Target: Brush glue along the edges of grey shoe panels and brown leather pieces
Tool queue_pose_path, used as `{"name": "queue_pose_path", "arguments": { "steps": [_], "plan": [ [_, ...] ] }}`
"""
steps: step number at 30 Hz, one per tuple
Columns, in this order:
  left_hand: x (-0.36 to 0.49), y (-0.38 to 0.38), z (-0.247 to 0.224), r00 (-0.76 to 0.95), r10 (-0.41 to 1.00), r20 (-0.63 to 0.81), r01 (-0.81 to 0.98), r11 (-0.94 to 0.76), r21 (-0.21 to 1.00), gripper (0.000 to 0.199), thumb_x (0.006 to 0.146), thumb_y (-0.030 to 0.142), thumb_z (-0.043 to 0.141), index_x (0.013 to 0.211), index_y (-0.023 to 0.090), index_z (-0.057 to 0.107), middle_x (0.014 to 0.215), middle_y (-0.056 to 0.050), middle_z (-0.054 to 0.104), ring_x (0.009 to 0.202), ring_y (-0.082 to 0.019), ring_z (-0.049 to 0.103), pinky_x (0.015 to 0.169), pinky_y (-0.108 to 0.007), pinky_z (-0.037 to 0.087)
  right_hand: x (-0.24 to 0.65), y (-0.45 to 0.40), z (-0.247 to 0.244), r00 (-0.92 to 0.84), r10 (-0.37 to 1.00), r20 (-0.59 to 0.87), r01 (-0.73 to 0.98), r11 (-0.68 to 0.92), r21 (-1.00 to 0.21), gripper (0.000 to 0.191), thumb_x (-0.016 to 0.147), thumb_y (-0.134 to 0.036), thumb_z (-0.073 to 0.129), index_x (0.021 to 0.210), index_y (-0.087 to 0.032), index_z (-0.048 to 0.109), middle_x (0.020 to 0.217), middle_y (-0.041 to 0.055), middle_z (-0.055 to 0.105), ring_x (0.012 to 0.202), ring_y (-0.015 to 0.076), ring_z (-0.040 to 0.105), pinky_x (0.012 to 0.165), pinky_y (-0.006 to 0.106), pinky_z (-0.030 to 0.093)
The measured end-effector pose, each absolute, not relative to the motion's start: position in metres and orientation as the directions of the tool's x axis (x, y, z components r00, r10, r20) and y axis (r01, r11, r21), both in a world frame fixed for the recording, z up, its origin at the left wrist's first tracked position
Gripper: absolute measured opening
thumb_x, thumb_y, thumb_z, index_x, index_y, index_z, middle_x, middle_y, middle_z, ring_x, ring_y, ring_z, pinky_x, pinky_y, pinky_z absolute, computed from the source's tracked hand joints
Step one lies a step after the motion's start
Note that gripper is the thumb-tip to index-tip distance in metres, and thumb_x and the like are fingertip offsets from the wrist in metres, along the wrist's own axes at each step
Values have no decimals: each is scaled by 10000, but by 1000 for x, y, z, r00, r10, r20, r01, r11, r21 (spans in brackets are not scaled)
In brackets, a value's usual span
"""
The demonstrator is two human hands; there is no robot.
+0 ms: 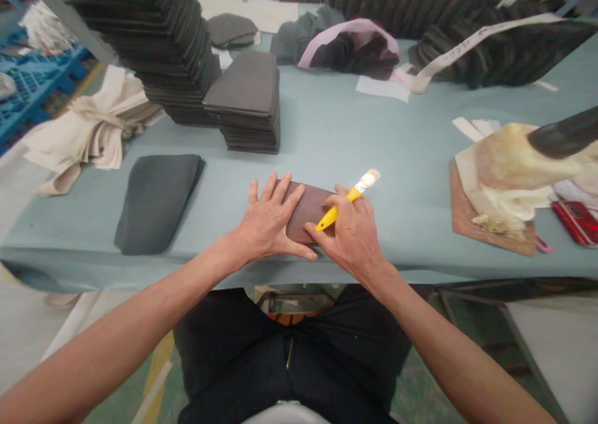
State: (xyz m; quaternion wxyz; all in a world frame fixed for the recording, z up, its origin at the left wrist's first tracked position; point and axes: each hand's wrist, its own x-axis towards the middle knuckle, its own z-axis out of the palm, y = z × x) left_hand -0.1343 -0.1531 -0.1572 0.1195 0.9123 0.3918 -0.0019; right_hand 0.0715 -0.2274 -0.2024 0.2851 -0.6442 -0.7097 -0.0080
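A brown flat piece (306, 209) lies near the front edge of the table, partly covered by both hands. My left hand (268, 218) rests flat on its left end, fingers spread. In my right hand (355, 228) is a paintbrush (341, 207) with a yellow handle, its pale bristles pointing up and away to the right. The fingers of that hand also touch the right end of the brown piece. Left of my hands lies a small stack of dark grey cut pieces (161, 203).
Behind stand a short stack (252, 103) and a tall stack (172, 56) of dark pieces. Beige strips (98, 125) lie at the left. To the right are a glue-crusted container (504, 156) on a brown board (460, 206) and a red phone-like object (577, 221). More dark pieces (504, 53) line the back.
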Motion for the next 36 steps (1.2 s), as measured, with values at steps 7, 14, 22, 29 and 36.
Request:
{"name": "queue_pose_path", "arguments": {
  "steps": [7,14,22,29,36],
  "plan": [
    [-130,-148,-156,821,571,21,539,-786,304,1019,1000,858,435,1682,102,378,1801,-267,284,1684,-499,231,1333,-746,213,82,-226,-188,-51,891,450,911,227,-346,390,984,-434,694,1266,-194,574,1595,241,578,1414,422,590,1210,659,397],
    [-122,-142,-166,861,499,100,468,-854,229,753,1131,618,364,1658,85,426,1730,-233,444,1631,-427,388,1333,-585,321,95,-212,-195,-116,907,404,823,316,-473,271,924,-265,666,1167,-251,548,1459,147,707,1254,330,709,1057,512,566],
    [-123,-144,-164,854,509,107,485,-854,189,871,1073,730,443,1670,96,429,1732,-228,449,1638,-411,380,1350,-572,292,96,-218,-196,-163,920,355,824,326,-465,288,943,-298,712,1188,-229,578,1548,169,645,1397,361,637,1136,567,515],
    [-118,-145,-163,838,539,84,514,-832,207,1022,945,813,602,1675,120,425,1723,-220,464,1599,-455,412,1337,-592,273,98,-221,-192,-278,867,414,837,430,-339,313,971,-357,745,1179,-208,564,1586,207,607,1390,388,630,1117,562,515],
    [-118,-152,-162,731,682,21,664,-718,208,1258,715,956,736,1657,166,467,1752,-254,398,1607,-537,359,1325,-723,208,95,-221,-192,-213,905,369,868,348,-354,418,915,-420,790,1198,-213,562,1554,215,627,1299,412,644,1049,569,525]
  ]
}}
